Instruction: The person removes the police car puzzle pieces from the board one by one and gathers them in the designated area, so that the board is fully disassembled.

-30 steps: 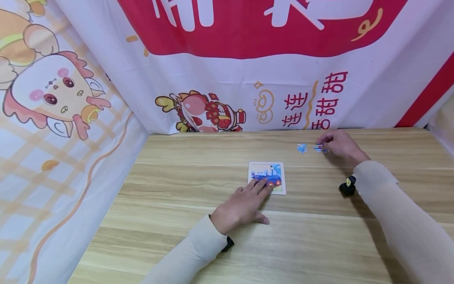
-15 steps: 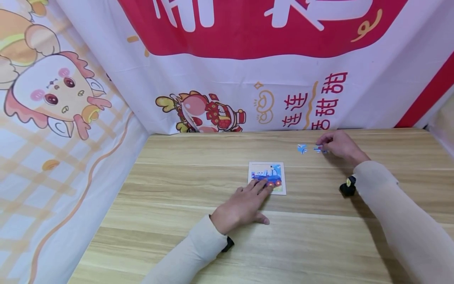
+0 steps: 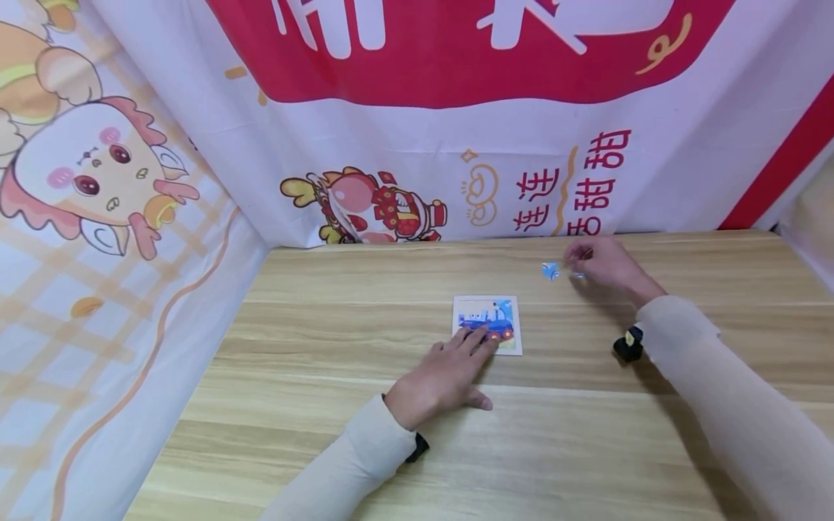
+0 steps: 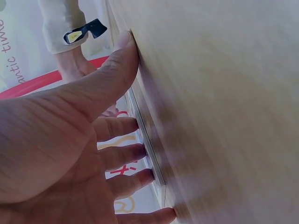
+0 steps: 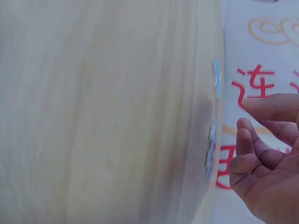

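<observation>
Some pieces (image 3: 550, 271) at two o'clock from puzzle (image 3: 502, 325), beneath right hand (image 3: 607, 262), fingers loosely curled; left hand (image 3: 446, 375) touching puzzle, fingers spread.

From where I sit, I see a pale wood-grained table (image 3: 274, 383) filling the lower view, its far edge against a white cloth wall (image 3: 677, 137). A large red panel (image 3: 456, 81) with white lettering spans that cloth; below it I make out a sideways cartoon (image 3: 365, 206) and red Chinese characters (image 3: 596, 195). On my left, an orange-checked cloth (image 3: 124, 427) carries an upside-down cartoon creature (image 3: 61, 141). The light looks soft.
</observation>
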The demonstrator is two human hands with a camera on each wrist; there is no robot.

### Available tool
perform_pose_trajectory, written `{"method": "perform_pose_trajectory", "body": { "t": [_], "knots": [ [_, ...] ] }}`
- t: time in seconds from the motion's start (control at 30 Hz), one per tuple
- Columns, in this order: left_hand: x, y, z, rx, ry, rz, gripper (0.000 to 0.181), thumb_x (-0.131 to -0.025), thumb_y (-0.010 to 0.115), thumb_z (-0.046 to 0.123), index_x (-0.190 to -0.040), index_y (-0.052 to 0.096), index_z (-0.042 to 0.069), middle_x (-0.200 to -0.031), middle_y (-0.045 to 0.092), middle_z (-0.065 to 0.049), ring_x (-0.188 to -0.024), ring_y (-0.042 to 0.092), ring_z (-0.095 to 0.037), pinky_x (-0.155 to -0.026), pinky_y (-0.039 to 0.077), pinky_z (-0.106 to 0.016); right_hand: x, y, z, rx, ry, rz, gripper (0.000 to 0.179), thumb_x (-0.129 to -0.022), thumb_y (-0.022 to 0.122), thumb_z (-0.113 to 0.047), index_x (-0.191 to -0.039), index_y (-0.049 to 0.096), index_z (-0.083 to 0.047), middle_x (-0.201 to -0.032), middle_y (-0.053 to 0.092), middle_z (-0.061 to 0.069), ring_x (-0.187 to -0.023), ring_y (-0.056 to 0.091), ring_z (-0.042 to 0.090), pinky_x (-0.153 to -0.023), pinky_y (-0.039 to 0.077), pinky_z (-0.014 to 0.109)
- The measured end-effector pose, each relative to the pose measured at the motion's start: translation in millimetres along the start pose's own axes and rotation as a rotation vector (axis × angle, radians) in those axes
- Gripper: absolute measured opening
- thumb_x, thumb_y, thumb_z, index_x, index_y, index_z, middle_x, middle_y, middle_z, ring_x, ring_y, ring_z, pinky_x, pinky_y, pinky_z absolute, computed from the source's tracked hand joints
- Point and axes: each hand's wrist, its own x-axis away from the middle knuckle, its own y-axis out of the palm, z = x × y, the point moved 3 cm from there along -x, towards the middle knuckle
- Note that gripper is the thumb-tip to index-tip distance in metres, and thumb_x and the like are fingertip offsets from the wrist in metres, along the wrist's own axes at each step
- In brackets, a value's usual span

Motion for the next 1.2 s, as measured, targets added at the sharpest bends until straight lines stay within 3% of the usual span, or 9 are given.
{"method": "perform_pose_trajectory", "body": {
  "t": [0.4,0.57,0.97,1.2],
  "knots": [
    [0.3,-1.1,-0.4,0.006,0.007,0.012,0.095,-0.090,0.077,0.050,-0.167,0.029,0.022,-0.178,0.016,-0.005,-0.164,0.015,-0.032,-0.125,0.032,-0.062,8.4,28.1,-39.8,0.021,-0.161,-0.097,0.026,-0.094,0.065,0.003,-0.118,0.074,0.000,-0.113,0.072,0.018,-0.106,0.063,0.030,-0.093,0.052,0.043],
    [-0.8,-1.1,-0.2,-0.006,0.005,0.012,0.095,-0.090,0.076,0.051,-0.167,0.029,0.023,-0.177,0.016,-0.005,-0.164,0.016,-0.032,-0.124,0.033,-0.061,11.6,39.3,-51.9,0.011,-0.218,-0.121,0.024,-0.094,0.065,0.004,-0.115,0.075,-0.002,-0.111,0.075,0.014,-0.105,0.064,0.028,-0.092,0.051,0.040],
    [-1.3,-3.2,2.2,-0.044,0.003,0.024,0.096,-0.088,0.079,0.050,-0.167,0.030,0.022,-0.177,0.019,-0.007,-0.163,0.020,-0.033,-0.124,0.036,-0.058,10.4,62.4,-74.4,-0.047,-0.247,-0.190,0.019,-0.095,0.068,0.000,-0.111,0.076,-0.004,-0.111,0.076,0.012,-0.107,0.066,0.028,-0.100,0.052,0.052],
    [-4.9,-8.5,3.4,-0.077,0.058,0.058,0.105,-0.083,0.083,0.052,-0.168,0.027,0.024,-0.177,0.019,-0.006,-0.162,0.021,-0.034,-0.123,0.037,-0.058,6.2,76.4,-80.5,-0.042,-0.282,-0.223,0.019,-0.094,0.068,0.001,-0.109,0.078,-0.005,-0.111,0.074,0.011,-0.104,0.066,0.027,-0.098,0.053,0.051]
  ]
}}
